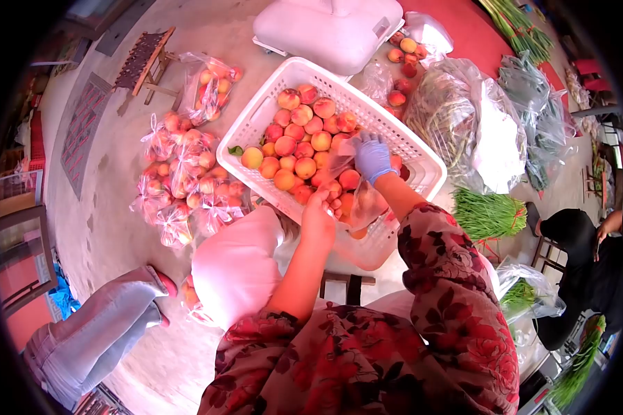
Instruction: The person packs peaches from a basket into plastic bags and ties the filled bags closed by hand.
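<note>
Over the crate (412,142), the left hand (318,216) seemed to pinch a clear bag (368,206) — likely mid-fill, with peaches (302,115) below in the crate. The right hand's (374,158) grip couldn't be told; next probably called for a wide bag mouth.

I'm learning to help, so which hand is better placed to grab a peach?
Probably the right: the gloved right hand is down at the peaches, while the bare left hand seems to hold the clear plastic bag.

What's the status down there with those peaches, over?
Bare left hand at clear plastic bag. Gloved right hand over peaches in white plastic crate. Bag partly covering some peaches.
</note>
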Demonstrator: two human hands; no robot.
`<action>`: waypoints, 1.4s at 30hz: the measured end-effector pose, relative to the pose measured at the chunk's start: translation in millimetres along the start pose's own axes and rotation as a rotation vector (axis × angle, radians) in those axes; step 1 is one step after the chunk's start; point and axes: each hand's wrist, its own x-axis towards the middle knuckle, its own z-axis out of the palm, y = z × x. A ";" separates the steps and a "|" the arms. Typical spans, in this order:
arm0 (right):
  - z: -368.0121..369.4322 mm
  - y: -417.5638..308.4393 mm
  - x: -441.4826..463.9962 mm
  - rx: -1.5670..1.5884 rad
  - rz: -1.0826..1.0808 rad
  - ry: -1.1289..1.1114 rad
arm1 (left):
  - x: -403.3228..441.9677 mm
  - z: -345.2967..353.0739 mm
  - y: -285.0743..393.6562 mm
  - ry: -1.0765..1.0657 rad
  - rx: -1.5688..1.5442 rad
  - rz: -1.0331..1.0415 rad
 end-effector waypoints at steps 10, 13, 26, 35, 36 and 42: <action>-133.2 85.7 -69.3 1.582 0.679 -0.037 | -35.2 -29.1 24.3 -0.018 -0.010 -0.205; -167.7 75.7 -84.1 1.688 0.622 0.139 | -33.2 -20.2 42.1 -0.175 0.051 -0.145; -214.7 61.4 -55.3 2.017 0.318 0.063 | -10.3 52.5 177.3 -0.197 0.427 0.268; -176.3 45.7 -17.5 1.744 0.356 -0.082 | 37.0 15.0 185.4 -0.029 0.587 0.207; -170.8 48.1 -14.3 1.743 0.414 -0.103 | 39.2 11.7 182.9 -0.043 0.594 0.185; -148.4 47.8 -5.0 1.682 0.569 -0.188 | 44.1 7.8 162.7 -0.131 0.576 0.023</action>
